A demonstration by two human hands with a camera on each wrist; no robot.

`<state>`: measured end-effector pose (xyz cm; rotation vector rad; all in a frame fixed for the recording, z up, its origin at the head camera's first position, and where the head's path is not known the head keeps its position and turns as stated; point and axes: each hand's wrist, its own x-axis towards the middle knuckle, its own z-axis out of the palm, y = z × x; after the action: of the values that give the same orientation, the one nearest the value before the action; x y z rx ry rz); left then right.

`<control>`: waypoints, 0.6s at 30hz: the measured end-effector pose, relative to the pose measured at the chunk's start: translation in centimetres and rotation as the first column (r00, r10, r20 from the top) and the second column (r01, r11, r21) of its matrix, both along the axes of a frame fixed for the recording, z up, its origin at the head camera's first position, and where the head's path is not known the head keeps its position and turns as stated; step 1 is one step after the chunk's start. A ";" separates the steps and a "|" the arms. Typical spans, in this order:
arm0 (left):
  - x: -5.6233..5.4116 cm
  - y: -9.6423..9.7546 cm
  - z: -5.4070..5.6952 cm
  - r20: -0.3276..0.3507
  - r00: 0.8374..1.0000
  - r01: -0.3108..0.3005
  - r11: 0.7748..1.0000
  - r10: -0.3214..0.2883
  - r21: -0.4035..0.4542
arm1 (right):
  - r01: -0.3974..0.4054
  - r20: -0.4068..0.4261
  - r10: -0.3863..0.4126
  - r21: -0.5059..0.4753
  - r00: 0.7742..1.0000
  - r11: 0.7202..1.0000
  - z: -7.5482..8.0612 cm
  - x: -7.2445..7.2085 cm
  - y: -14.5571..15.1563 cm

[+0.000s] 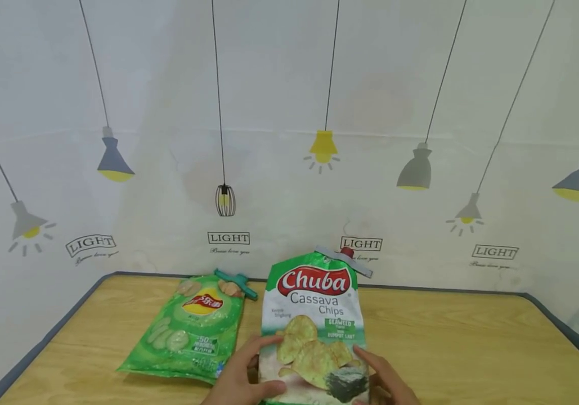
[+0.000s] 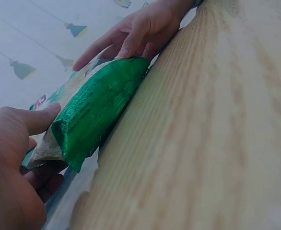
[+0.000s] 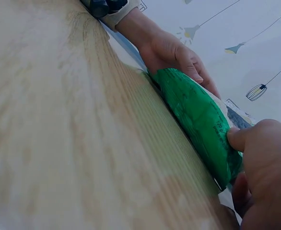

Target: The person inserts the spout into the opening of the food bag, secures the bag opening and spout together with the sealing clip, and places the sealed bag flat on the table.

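A green and white bag of Chuba cassava chips [image 1: 309, 349] faces me between my two hands, its top folded over under a grey sealing clip [image 1: 361, 266] with a red end. On the bag's left side my left hand [image 1: 238, 378] grips the lower edge, thumb on the front. My right hand [image 1: 389, 381] holds the opposite edge, its fingers bent around that side. Both wrist views show the green bottom of the bag [image 2: 102, 110] close over the tabletop, with thumbs pressing the front face.
Left of my left hand lies a green bag of Lay's chips [image 1: 167, 360], a teal clip [image 1: 241, 284] at its top corner. Both bags are on a wooden table [image 1: 471, 337]. Behind its far edge stands a white wall covering [image 1: 279, 169] printed with hanging lamps.
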<state>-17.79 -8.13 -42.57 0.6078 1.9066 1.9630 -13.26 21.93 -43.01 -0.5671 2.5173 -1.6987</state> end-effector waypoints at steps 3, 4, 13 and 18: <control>0.1 0.0 0.0 0.044 0.999 -0.004 1.000 0.003 0.027 | -0.012 0.059 0.011 0.008 0.998 1.000 0.4 0.0 0.0; 0.2 0.0 0.0 0.059 0.998 -0.009 0.999 0.007 0.034 | -0.017 0.078 0.016 0.009 0.997 1.000 0.5 0.0 0.0; 0.1 0.1 -0.1 0.157 0.987 -0.041 0.998 0.034 0.045 | -0.101 0.075 0.101 -0.005 0.992 0.995 0.0 -0.3 0.7; 0.0 0.0 -0.3 0.158 0.987 -0.040 0.998 0.033 0.041 | -0.134 0.062 0.134 0.000 0.989 0.991 -0.1 -0.6 0.9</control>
<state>-17.77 -8.15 -42.83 0.4182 1.7951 2.0165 -13.87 22.87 -43.15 -0.6567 2.3817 -1.6382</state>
